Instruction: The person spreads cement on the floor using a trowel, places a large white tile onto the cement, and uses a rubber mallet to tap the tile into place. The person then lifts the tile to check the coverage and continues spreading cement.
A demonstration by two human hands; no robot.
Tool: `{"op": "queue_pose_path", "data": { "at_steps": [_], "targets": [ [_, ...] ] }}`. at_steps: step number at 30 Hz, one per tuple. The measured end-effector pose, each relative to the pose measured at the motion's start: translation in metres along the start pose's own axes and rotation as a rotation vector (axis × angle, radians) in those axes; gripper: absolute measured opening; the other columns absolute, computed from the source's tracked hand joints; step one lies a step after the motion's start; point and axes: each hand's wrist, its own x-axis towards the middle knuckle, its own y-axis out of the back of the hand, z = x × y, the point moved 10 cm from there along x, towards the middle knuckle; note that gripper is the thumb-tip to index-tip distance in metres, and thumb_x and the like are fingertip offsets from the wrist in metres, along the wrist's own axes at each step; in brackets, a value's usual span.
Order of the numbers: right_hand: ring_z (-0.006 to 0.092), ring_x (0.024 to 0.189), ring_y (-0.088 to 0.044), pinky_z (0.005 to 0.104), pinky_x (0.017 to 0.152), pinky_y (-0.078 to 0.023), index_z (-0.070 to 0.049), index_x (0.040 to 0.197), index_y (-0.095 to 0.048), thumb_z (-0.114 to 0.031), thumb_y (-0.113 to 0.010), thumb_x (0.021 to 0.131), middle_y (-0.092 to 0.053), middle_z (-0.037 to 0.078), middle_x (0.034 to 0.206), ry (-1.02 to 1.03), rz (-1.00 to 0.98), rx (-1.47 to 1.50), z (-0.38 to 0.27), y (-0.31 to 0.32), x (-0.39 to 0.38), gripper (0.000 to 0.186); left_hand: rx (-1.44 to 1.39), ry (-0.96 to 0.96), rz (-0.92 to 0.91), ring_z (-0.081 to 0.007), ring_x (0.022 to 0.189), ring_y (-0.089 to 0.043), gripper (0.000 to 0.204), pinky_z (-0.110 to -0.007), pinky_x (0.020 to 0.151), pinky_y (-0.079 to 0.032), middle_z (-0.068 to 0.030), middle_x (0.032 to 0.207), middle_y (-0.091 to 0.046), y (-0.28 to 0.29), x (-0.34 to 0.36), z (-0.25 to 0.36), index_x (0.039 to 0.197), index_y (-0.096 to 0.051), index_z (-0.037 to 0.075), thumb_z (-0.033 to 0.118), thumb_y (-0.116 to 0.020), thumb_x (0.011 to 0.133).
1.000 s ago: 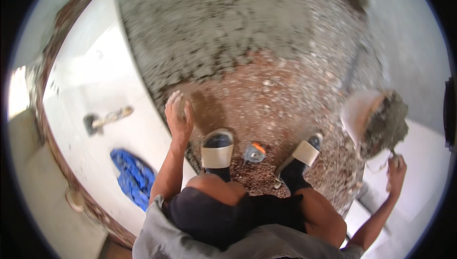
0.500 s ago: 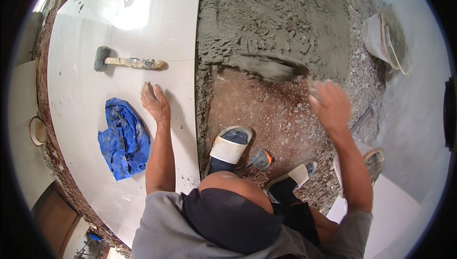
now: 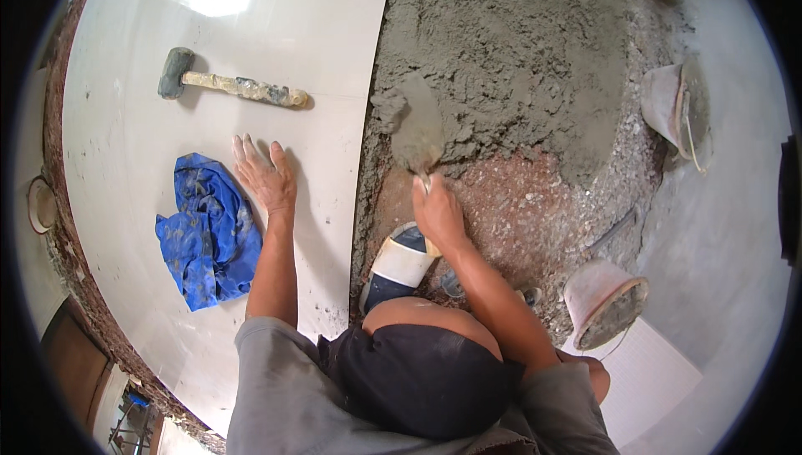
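Note:
My right hand [image 3: 440, 214] grips the handle of a trowel [image 3: 420, 125]. Its blade lies against the edge of the rough grey wet mortar [image 3: 526, 45], close to the tile's side. A lump of mortar sits just left of the blade. Over the large pale floor tile [image 3: 330, 196], my left hand [image 3: 267, 177] is open with its fingers spread; I cannot tell how firmly it rests there. Beyond that hand lies a mallet [image 3: 242, 87] with a dark head and mortar-crusted handle. A crumpled, stained blue cloth [image 3: 209, 238] is left of my left wrist.
Bare reddish, gravelly ground [image 3: 518, 204] lies between my feet and the mortar. One bucket [image 3: 664, 104] leans by the right wall, and another bucket [image 3: 595, 292] is tilted nearer me. My sandalled left foot [image 3: 401, 263] stands next to the tile edge.
My right hand has swung left with the trowel, from the right side of the mortar to beside the tile edge. My left hand's fingers have spread. The view has shifted slightly.

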Motion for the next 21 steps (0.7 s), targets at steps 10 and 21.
{"op": "queue_pose_path", "data": {
  "at_steps": [10, 21],
  "targets": [
    [0.0434, 0.092, -0.062, 0.0521, 0.084, -0.046, 0.006, 0.111, -0.047, -0.037, -0.042, 0.095, -0.063, 0.03, 0.097, 0.002, -0.188, -0.023, -0.045, 0.064, -0.017, 0.047, -0.006, -0.015, 0.006, -0.0315, 0.139, -0.024, 0.059, -0.049, 0.113, -0.015, -0.0192, 0.147, -0.03, 0.002, -0.001, 0.001, 0.139, -0.034, 0.002, 0.037, -0.048, 0.094],
    [0.0346, 0.083, -0.067, 0.0491, 0.071, -0.051, -0.003, 0.108, -0.049, -0.038, -0.042, 0.096, -0.066, 0.019, 0.087, -0.122, 0.018, -0.345, 0.047, 0.117, -0.004, 0.038, 0.022, 0.011, -0.048, -0.0307, 0.14, -0.024, 0.059, -0.047, 0.114, -0.015, -0.0158, 0.15, -0.027, -0.003, 0.0, -0.005, 0.141, -0.034, 0.002, 0.038, -0.044, 0.095]
  ]
}}
